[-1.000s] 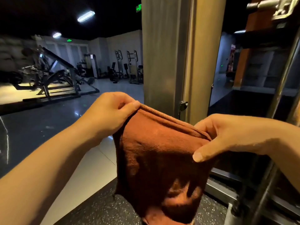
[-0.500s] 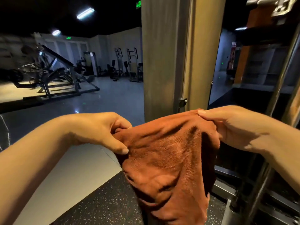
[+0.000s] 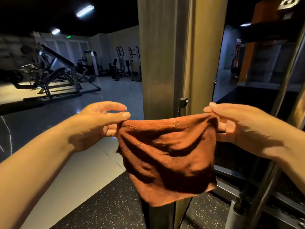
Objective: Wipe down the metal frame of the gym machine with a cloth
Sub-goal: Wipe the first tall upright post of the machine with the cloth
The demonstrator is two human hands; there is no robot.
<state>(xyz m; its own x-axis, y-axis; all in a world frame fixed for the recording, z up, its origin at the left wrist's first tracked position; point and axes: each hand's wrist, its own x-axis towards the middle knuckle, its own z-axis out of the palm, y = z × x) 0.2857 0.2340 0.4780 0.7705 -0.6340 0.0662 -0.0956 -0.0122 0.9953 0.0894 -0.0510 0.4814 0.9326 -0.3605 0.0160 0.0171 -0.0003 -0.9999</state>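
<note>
The person holds a rust-orange cloth in the air, spread between both hands in front of the gym machine's metal frame. The left grip pinches the cloth's upper left corner between thumb and curled fingers, with one finger lifted free above the thumb. The right grip grasps the upper right corner, thumb on top and fingers curled behind the fabric. The top edge runs almost straight from one hand to the other. The rest hangs in loose folds, and its lower edge hangs in front of the foot of the frame's brushed steel upright. Whether the cloth touches the upright cannot be told.

Just beside the upright, on its right, stands a tan panel with a small dark latch between the two, right above the cloth's top edge. A chrome rod slants up along the far right. A thin black cable drops below the cloth.

Under the cloth lies a black speckled mat; its left edge meets pale floor tiles. Well apart, across the dim hall, stands an inclined gym machine under ceiling lights.
</note>
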